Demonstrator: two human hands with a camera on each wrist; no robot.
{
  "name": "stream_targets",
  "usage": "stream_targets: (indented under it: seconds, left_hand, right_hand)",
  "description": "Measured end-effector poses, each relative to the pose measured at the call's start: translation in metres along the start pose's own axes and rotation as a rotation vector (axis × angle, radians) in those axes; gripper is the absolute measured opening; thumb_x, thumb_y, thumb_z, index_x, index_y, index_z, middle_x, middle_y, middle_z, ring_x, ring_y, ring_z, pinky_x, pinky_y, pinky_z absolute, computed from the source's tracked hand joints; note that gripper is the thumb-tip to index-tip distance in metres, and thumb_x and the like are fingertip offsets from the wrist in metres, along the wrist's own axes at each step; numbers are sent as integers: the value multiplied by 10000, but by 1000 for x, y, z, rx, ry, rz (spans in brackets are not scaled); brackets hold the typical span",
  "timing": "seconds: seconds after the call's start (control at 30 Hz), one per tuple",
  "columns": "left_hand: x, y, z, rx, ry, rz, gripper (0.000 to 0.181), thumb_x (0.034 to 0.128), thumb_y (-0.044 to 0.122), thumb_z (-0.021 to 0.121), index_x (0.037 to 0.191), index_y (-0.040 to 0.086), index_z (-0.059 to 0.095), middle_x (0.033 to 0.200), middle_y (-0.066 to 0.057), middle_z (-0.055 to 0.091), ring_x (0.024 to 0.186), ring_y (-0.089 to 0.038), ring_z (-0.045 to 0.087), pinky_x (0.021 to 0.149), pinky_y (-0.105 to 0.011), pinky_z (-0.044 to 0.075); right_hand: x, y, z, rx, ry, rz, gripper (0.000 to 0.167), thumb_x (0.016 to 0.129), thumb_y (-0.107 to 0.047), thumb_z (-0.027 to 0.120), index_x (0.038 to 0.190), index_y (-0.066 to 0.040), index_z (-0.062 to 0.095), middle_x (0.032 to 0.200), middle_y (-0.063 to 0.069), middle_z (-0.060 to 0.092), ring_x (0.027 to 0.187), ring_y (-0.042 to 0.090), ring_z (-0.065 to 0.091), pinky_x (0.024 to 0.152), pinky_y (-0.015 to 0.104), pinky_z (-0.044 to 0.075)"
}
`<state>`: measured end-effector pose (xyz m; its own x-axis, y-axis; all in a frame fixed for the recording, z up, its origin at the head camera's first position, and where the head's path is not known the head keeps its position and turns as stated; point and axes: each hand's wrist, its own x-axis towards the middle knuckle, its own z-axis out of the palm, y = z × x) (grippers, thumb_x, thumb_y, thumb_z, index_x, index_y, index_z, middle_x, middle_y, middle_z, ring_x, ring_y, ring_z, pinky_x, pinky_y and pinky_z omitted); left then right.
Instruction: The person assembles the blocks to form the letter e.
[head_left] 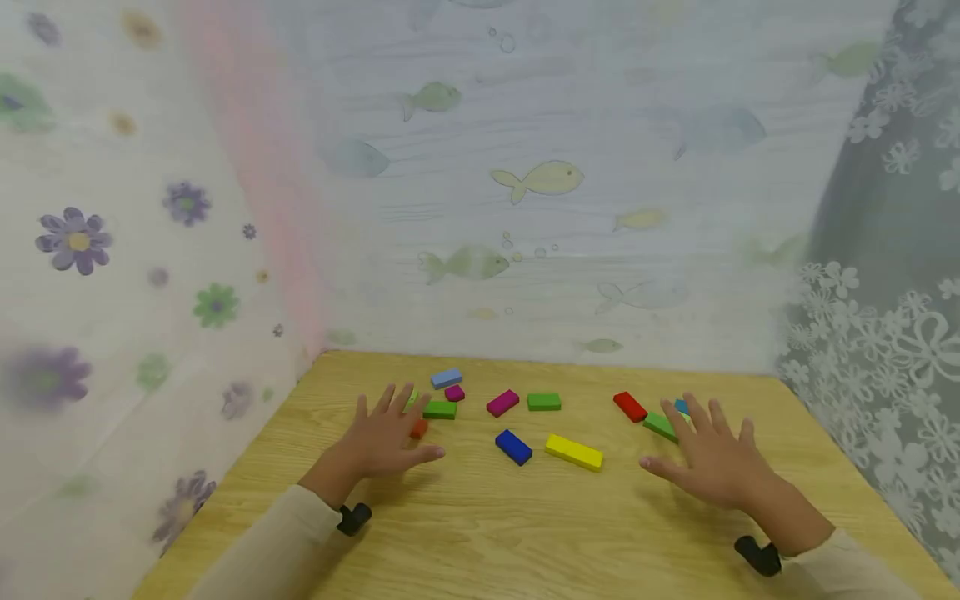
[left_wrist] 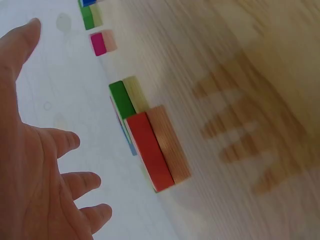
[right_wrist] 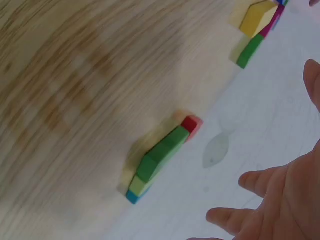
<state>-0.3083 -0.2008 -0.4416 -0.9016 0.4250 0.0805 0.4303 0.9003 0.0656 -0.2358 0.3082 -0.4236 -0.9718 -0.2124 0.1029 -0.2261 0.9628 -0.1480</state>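
Note:
My left hand [head_left: 382, 440], fingers spread and holding nothing, is in the air over the left of the table. Near its fingers lie an orange-red block [head_left: 419, 429], a green block [head_left: 440, 410], a small magenta block [head_left: 454, 392] and a light blue block [head_left: 446, 378]. A light green block is mostly hidden behind them. On the other side, my right hand [head_left: 716, 461] also hovers with spread fingers and nothing held. A red block [head_left: 630, 407] and another green block [head_left: 662, 427] lie by its fingertips, which partly cover a blue block [head_left: 682, 407].
Between the hands lie a longer magenta block [head_left: 502, 403], a green block [head_left: 543, 402], a dark blue block [head_left: 513, 447] and a yellow block [head_left: 573, 452]. The wooden table [head_left: 495, 533] meets a fish-patterned curtain [head_left: 547, 250] at its back edge.

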Motion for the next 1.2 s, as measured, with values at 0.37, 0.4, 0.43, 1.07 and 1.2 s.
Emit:
stream_targets:
  seconds: [0.37, 0.4, 0.43, 1.07, 1.2]
  left_hand:
    - [14, 22, 5, -17, -26, 72, 952, 932, 748, 542, 1655, 195, 260, 1729, -125, 169, 1581, -466, 118, 1124, -838, 102]
    - [16, 24, 7, -15, -27, 84, 937, 938, 743, 540, 1653, 204, 267, 1730, -111, 178, 1582, -463, 119, 1127, -835, 108]
    - [18, 26, 8, -25, -24, 95, 912, 944, 729, 545, 1649, 211, 285, 1728, -100, 196, 1580, -467, 125, 1125, -835, 113]
    - [46, 61, 25, -254, 38, 271, 601, 987, 287, 722, 1526, 125, 511, 1517, -101, 549, 1419, -342, 494, 1149, -517, 431]
    - [49, 65, 30, -337, 7, 279, 599, 989, 209, 719, 1536, 113, 495, 1517, -123, 542, 1412, -337, 496, 1144, -507, 439]
  right_hand:
    - [9, -18, 10, 26, 29, -52, 935, 932, -758, 536, 1584, -102, 398, 1642, 291, 281, 1457, 636, 259, 980, 911, 172]
    - [10, -20, 11, 31, 34, -58, 915, 933, -748, 546, 1565, -97, 430, 1635, 286, 302, 1452, 627, 285, 981, 909, 185]
    - [10, -22, 11, 41, 32, -57, 897, 931, -740, 561, 1548, -97, 458, 1629, 275, 320, 1452, 609, 305, 988, 905, 186]
    - [33, -45, 23, 226, 11, -136, 690, 869, -510, 803, 1349, -40, 647, 1334, 179, 631, 1093, 311, 669, 894, 496, 578]
    - [35, -46, 25, 276, -10, -118, 654, 857, -441, 836, 1326, -22, 656, 1258, 154, 682, 973, 248, 708, 803, 404, 595]
